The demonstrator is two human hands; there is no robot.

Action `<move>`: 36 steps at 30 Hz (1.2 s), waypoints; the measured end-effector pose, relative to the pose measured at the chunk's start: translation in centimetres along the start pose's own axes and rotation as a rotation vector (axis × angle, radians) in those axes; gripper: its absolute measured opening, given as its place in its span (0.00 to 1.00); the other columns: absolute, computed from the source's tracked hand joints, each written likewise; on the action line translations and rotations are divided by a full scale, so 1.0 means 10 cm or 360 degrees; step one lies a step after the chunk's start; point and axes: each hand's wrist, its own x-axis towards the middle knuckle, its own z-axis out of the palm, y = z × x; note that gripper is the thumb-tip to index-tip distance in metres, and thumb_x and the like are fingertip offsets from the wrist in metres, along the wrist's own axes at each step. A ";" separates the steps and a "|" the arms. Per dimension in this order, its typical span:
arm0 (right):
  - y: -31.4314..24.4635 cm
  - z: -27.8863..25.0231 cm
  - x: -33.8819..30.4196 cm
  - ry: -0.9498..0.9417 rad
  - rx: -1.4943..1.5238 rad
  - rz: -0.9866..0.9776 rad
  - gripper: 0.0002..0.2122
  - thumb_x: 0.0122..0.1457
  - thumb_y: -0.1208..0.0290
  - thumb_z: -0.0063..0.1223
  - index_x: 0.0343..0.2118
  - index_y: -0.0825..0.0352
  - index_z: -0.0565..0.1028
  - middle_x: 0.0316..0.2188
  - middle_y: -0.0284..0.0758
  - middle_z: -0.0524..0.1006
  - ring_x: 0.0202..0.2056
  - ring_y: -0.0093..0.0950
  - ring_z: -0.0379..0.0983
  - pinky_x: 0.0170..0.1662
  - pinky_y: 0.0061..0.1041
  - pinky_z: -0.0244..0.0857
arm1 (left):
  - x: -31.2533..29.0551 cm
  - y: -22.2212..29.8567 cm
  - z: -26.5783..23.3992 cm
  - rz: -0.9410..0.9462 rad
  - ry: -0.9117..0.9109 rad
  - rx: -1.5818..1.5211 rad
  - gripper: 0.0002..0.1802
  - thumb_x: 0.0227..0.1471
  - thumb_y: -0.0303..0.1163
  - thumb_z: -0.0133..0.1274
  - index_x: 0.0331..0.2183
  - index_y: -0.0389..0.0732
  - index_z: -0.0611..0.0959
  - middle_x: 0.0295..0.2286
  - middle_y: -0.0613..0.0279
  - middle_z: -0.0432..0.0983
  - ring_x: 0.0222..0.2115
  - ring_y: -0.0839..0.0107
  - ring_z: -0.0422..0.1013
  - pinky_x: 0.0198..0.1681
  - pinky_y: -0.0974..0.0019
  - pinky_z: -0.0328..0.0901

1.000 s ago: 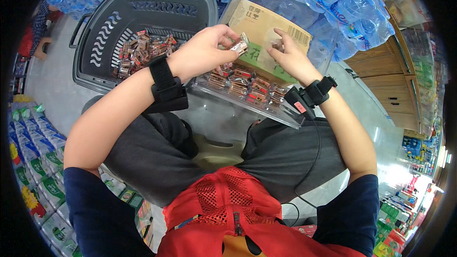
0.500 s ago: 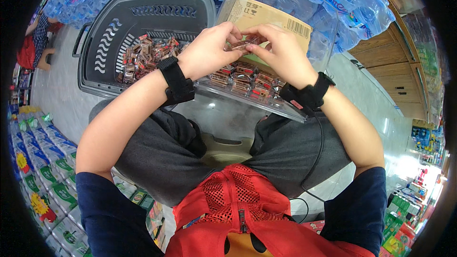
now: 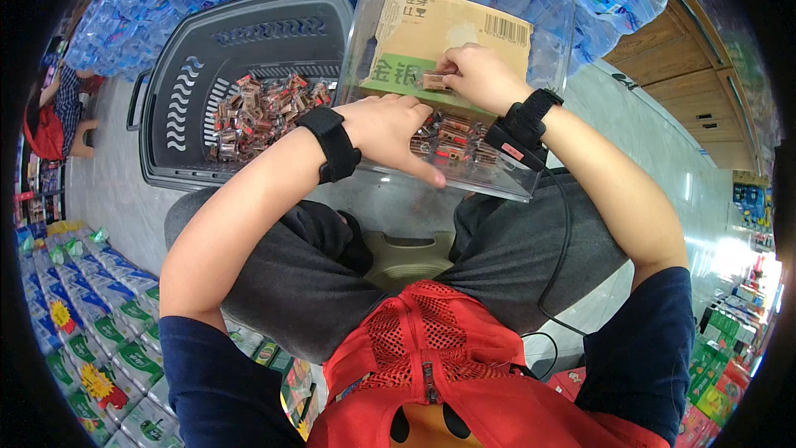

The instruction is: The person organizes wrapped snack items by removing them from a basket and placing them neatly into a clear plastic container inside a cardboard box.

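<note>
My right hand (image 3: 482, 79) pinches a small clear-wrapped brown packet (image 3: 434, 80) above the transparent bin, in front of a cardboard piece (image 3: 456, 21) standing in it. Similar brown packets with red marks (image 3: 453, 143) lie in the bottom of the bin (image 3: 497, 187), partly hidden by my hands. My left hand (image 3: 385, 129) is open, fingers spread, over the bin's near left edge, with nothing seen in it; its thumb points right. To its left, a dark grey slotted basket (image 3: 249, 43) holds a loose pile of the same packets (image 3: 264, 116).
Blue-wrapped bottled water packs (image 3: 613, 0) are stacked behind the basket and bin. A wooden cabinet (image 3: 680, 91) stands at right. Packaged goods (image 3: 116, 340) are piled at lower left. A cable (image 3: 567, 232) hangs from my right wristband. Another person (image 3: 62, 112) is at far left.
My hands have separated. The left has come down toward the bin's near edge and opened; the right keeps a packet, now in front of the cardboard. The whole view has shifted slightly.
</note>
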 end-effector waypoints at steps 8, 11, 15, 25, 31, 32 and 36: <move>-0.02 0.04 0.02 -0.0032 0.0007 -0.0058 0.08 0.45 0.73 0.48 0.29 0.70 0.73 0.26 0.42 0.74 0.32 0.37 0.70 0.37 0.31 0.64 | 0.03 -0.01 0.10 -0.0062 -0.0206 0.0234 0.56 0.26 0.54 0.57 0.51 0.27 0.55 0.50 0.37 0.51 0.52 0.52 0.52 0.54 0.63 0.49; -0.05 0.01 0.02 -0.0080 0.0039 -0.0032 0.08 0.45 0.73 0.48 0.28 0.70 0.73 0.26 0.42 0.74 0.32 0.38 0.70 0.36 0.31 0.63 | 0.03 0.02 0.18 -0.0041 -0.0159 0.0414 0.53 0.25 0.50 0.57 0.50 0.29 0.57 0.49 0.38 0.53 0.51 0.52 0.53 0.52 0.62 0.51; -0.02 0.02 0.04 -0.0109 0.0039 -0.0005 0.08 0.45 0.73 0.48 0.28 0.70 0.73 0.25 0.42 0.73 0.32 0.38 0.69 0.36 0.31 0.63 | 0.04 0.12 0.19 -0.0022 -0.0195 0.0517 0.49 0.24 0.47 0.56 0.49 0.31 0.61 0.46 0.40 0.58 0.47 0.51 0.58 0.49 0.60 0.56; 0.14 -0.13 -0.03 0.0223 -0.0064 -0.0075 0.11 0.46 0.73 0.48 0.34 0.70 0.71 0.29 0.43 0.71 0.32 0.37 0.68 0.37 0.30 0.62 | -0.07 0.15 0.24 0.0136 0.0378 0.0568 0.17 0.32 0.36 0.51 0.27 0.35 0.74 0.26 0.53 0.72 0.30 0.60 0.70 0.33 0.61 0.65; -0.34 -0.46 -0.29 0.0393 0.0172 -0.0251 0.10 0.48 0.72 0.44 0.33 0.70 0.71 0.30 0.44 0.71 0.35 0.39 0.68 0.39 0.30 0.63 | -0.10 0.12 0.28 0.0211 0.0407 0.0670 0.11 0.35 0.33 0.50 0.26 0.38 0.75 0.22 0.55 0.72 0.24 0.60 0.71 0.28 0.63 0.66; -0.55 -0.47 -0.39 0.0255 0.0367 -0.0335 0.09 0.49 0.73 0.44 0.32 0.69 0.71 0.27 0.43 0.72 0.33 0.38 0.69 0.37 0.29 0.63 | -0.12 0.04 0.34 0.0176 0.0420 0.0654 0.11 0.35 0.33 0.50 0.26 0.38 0.75 0.22 0.55 0.72 0.24 0.60 0.71 0.28 0.63 0.66; -1.06 -0.13 -0.85 -0.0923 0.0943 -0.0762 0.06 0.51 0.74 0.43 0.31 0.66 0.70 0.27 0.37 0.71 0.32 0.33 0.70 0.34 0.27 0.64 | -0.12 0.03 0.42 0.0467 0.0708 0.0921 0.04 0.35 0.29 0.48 0.19 0.40 0.74 0.14 0.62 0.71 0.18 0.65 0.72 0.21 0.65 0.65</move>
